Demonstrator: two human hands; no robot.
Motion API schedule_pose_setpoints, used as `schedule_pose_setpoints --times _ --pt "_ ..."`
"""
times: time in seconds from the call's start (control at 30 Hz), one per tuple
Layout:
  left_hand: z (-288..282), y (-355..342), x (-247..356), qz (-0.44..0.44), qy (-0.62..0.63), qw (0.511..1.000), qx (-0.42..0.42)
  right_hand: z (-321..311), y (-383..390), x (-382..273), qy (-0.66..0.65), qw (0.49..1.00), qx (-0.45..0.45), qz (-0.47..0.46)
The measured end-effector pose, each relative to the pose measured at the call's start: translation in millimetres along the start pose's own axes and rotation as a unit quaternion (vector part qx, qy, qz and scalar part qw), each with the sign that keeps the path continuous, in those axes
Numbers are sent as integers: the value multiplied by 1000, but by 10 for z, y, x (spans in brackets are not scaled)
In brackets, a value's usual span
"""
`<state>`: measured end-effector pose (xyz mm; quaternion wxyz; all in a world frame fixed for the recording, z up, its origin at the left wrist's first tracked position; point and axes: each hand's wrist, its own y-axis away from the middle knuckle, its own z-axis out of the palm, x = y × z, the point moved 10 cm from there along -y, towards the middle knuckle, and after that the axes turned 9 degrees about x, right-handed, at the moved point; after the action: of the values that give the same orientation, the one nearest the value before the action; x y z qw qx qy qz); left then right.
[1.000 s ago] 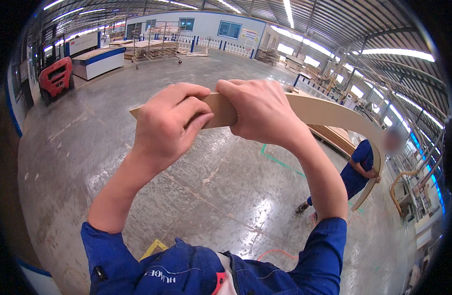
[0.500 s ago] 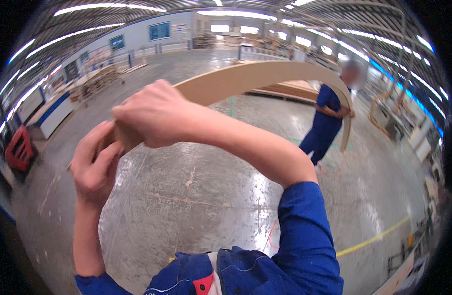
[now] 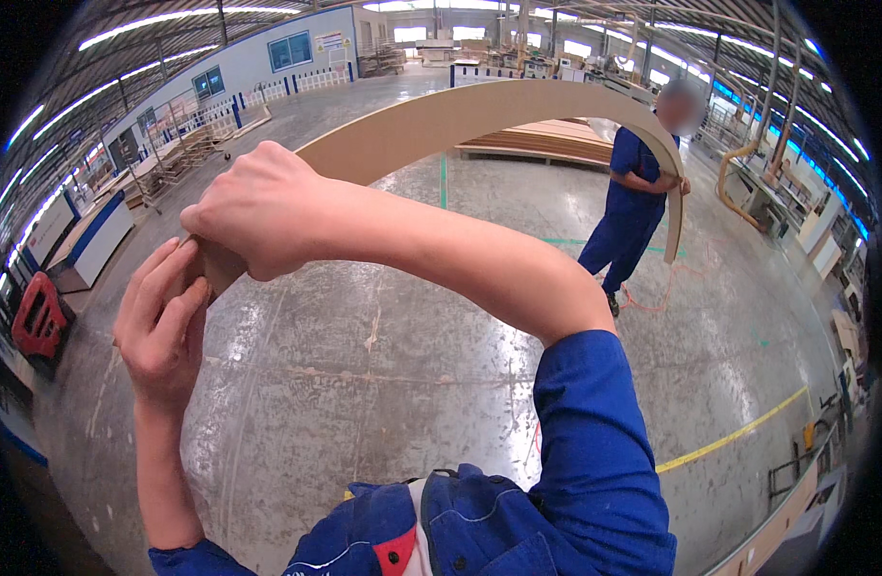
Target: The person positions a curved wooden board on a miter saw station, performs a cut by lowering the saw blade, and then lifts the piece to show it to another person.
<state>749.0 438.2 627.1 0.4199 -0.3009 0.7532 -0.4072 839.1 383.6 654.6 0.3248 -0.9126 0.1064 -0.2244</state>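
Note:
A long, narrow light-brown board (image 3: pixel 460 110) stretches from my hands toward the far right; its arched outline may come partly from the lens. My right hand (image 3: pixel 268 211) is closed over the upper edge near its close end, the forearm crossing in front of me. Below and to the left, my left hand (image 3: pixel 164 322) pinches the board's end between fingers and thumb. At the other end, a person in blue workwear (image 3: pixel 631 206) stands gripping the board with a hand (image 3: pixel 673 182).
Behind the board lies a low stack of brown panels (image 3: pixel 546 142). A red object (image 3: pixel 42 317) and a white-and-blue cabinet (image 3: pixel 97 245) stand at left. Workbenches and machines line the right side. A yellow line (image 3: pixel 734 444) marks the grey concrete floor (image 3: pixel 383 384).
Both my hands and the near end of the board sit slightly farther left in view. The board's arch and the other person appear higher, as the whole view has shifted.

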Motion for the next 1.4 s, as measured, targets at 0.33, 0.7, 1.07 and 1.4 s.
schedule_pose_setpoints --times 0.33,0.7,1.07,1.4 --pt "8 55 -498 -290 150 945 26 98 16 -13 14 999 -33 16" --pt "-191 48 -288 -213 79 973 34 -54 -43 -121 6 1000 4 11" --pt "-293 -107 22 -25 12 998 56 -215 -42 -138 7 1000 -5 18" --pt "-204 26 -232 -244 67 967 32 -136 12 -153 5 1000 -10 20"
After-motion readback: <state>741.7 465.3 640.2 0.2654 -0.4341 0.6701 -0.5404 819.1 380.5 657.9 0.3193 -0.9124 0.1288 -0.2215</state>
